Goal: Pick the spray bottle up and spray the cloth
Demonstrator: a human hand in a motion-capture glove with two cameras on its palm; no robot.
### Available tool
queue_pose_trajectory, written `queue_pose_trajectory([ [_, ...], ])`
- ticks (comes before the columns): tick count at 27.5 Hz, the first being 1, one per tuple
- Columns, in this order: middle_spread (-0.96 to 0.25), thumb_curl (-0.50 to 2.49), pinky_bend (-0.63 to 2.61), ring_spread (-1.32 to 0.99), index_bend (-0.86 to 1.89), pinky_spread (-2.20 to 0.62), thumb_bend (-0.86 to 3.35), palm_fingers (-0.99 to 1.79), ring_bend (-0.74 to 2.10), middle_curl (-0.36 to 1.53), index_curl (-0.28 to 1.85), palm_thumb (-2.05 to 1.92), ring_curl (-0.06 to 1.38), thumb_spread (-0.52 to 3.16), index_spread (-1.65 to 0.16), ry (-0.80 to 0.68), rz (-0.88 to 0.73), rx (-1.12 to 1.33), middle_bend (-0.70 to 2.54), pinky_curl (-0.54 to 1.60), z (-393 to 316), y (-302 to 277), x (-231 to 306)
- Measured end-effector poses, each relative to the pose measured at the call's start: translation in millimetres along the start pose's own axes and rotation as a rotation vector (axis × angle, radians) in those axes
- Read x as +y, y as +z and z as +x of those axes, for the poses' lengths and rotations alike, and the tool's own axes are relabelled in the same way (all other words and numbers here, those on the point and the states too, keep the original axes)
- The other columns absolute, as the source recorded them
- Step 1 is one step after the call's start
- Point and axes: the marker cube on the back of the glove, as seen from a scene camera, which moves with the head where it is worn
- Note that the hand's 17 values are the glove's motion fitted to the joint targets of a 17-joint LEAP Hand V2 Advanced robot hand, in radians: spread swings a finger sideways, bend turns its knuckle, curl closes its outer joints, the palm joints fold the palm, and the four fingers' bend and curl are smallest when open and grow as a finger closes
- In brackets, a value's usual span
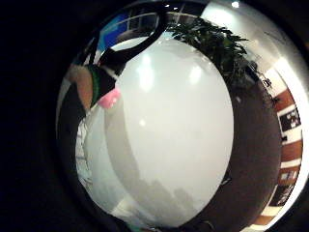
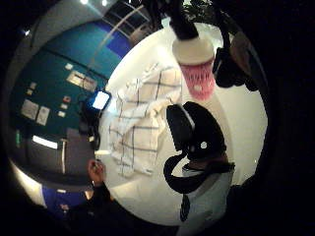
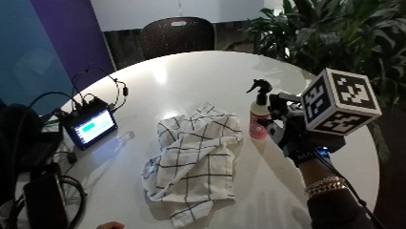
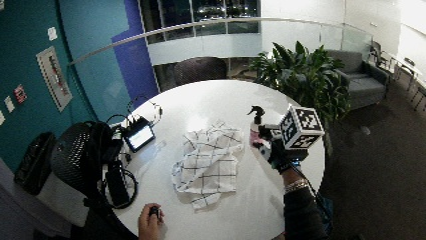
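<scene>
Here, in the outside view, the gloved right hand sits at the spray bottle, which stands upright on the round white table. The hand's fingers lie against the bottle's pink lower body from the person's side; whether they curl round it cannot be told. The bottle's black trigger head rises above the hand. The checked white cloth lies crumpled just beyond the bottle from the hand, apart from it. Farther off, past the cloth, a small lit screen device stands with cables near the table edge.

In the wide outside view, the right hand again meets the spray bottle, with the cloth spread out beside them. The bare left hand rests at the near table edge holding a small dark object, well apart from the right hand.

In the thumb side palm view, the spray bottle is close, its white shoulder above the pink body, gloved fingers dark beside it. The cloth lies on the table next to them.

In the little finger side palm view, mostly bare table shows, with a sliver of pink bottle at the hand's edge and a leafy plant beyond the table.
</scene>
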Motion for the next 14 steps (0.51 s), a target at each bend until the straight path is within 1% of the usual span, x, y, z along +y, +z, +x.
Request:
queue_pose_trajectory([
  [2,-0.13,0.22,0.13,-0.12,0.27,0.13,0.13,1.1,0.46,0.35,0.35,0.62,0.31,1.21,-0.32,0.046,0.051,-0.049,0.32,0.24,1,-2,-9],
  [4,-0.14,0.23,0.14,-0.13,0.27,0.11,0.12,1.11,0.46,0.36,0.37,0.62,0.33,1.21,-0.31,0.079,0.082,-0.09,0.33,0.24,0,-3,-16],
  [6,-0.15,0.23,0.16,-0.13,0.22,0.1,0.1,1.08,0.48,0.38,0.37,0.61,0.34,1.19,-0.31,0.1,0.102,-0.119,0.34,0.25,-1,-3,-23],
  [10,-0.16,0.25,0.16,-0.14,0.14,0.08,0.08,1.03,0.48,0.39,0.36,0.64,0.36,1.16,-0.31,0.121,0.088,-0.22,0.34,0.26,0,7,-32],
  [14,-0.17,0.29,0.14,-0.15,0.16,0.08,0.11,1.03,0.47,0.4,0.36,0.75,0.37,1.12,-0.31,0.123,0.09,-0.378,0.34,0.26,6,20,-36],
])
